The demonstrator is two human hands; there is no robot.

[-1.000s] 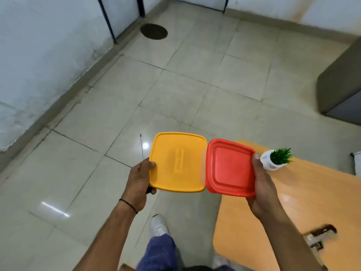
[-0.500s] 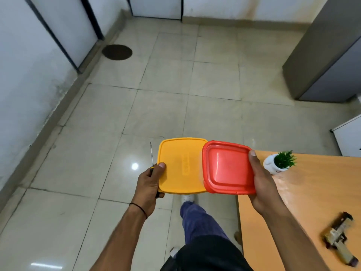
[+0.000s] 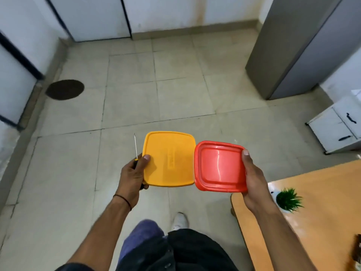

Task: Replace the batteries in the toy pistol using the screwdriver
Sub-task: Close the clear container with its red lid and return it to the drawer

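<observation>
My left hand point(image 3: 132, 176) grips a yellow lidded box point(image 3: 169, 158) by its left edge, thumb on the lid. The same hand also holds a screwdriver point(image 3: 135, 146) with a black and yellow handle, its thin shaft pointing up. My right hand point(image 3: 254, 180) holds a red lidded box point(image 3: 219, 166) by its right edge, thumb on top. Both boxes are held side by side over the floor. The toy pistol point(image 3: 356, 251) shows only as a dark blurred shape at the right edge, on the orange table point(image 3: 322, 222).
A small green potted plant point(image 3: 288, 200) stands near the table's left corner. A grey cabinet point(image 3: 297, 45) and a white drawer unit point(image 3: 338, 126) stand at the right. A round dark floor drain point(image 3: 65, 89) lies at the left by the wall.
The view has swung right and the table has shifted lower right. The boxes, overlapping before, now sit edge to edge. The pistol has slid to the frame's right edge.
</observation>
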